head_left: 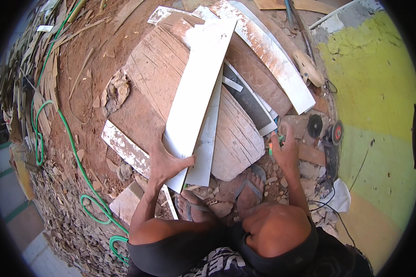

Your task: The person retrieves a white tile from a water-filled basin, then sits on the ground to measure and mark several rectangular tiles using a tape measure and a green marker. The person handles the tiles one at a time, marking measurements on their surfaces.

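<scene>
A long white strip (201, 83), like a cut tile or board, slants across a stone slab (238, 134) in front of me. My left hand (168, 161) is closed round its near end, the thumb lying across the top face. Beneath this strip lies another pale strip (205, 154), partly covered. To the right, my right hand (286, 150) is closed on a small green and orange object (276, 142), mostly hidden by the fingers; I cannot tell its kind. That hand is just off the slab's right edge, near a dark strip (249, 101) with a white edge.
More white and brown strips (272, 60) are stacked at the far right. An angle grinder (332, 150) stands by the yellow-green wall (370, 92), beside a black disc (315, 125). A green hose (74, 143) winds along the left past rubble and wood scraps (51, 87).
</scene>
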Motion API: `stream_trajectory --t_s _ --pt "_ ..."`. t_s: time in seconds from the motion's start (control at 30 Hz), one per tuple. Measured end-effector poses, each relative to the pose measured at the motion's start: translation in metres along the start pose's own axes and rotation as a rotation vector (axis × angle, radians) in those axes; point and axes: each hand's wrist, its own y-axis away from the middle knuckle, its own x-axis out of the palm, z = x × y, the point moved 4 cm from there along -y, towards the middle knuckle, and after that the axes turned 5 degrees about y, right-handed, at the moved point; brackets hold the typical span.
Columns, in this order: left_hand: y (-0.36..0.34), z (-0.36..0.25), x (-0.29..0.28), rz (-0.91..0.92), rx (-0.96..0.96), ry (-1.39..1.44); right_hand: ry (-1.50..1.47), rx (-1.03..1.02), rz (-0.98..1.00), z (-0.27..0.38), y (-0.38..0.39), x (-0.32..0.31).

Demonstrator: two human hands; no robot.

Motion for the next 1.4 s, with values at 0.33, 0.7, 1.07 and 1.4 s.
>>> stream_trajectory --t_s 0.33,0.7,1.07,1.4 --pt "0.008 0.042 -0.057 -0.399 0.056 -0.037 -0.051 -0.107 -0.055 -0.043 0.005 0.011" --pt "0.057 0.116 -0.049 -0.56 -0.1 -0.081 -0.076 -0.146 0.021 0.005 -0.017 -0.004" --pt "0.097 0.185 -0.055 -0.672 -0.392 -0.183 -0.037 -0.279 0.161 0.055 -0.019 0.007" --pt "0.094 0.191 -0.046 -0.57 -0.504 -0.203 -0.003 -0.31 0.152 0.093 -0.011 0.013"
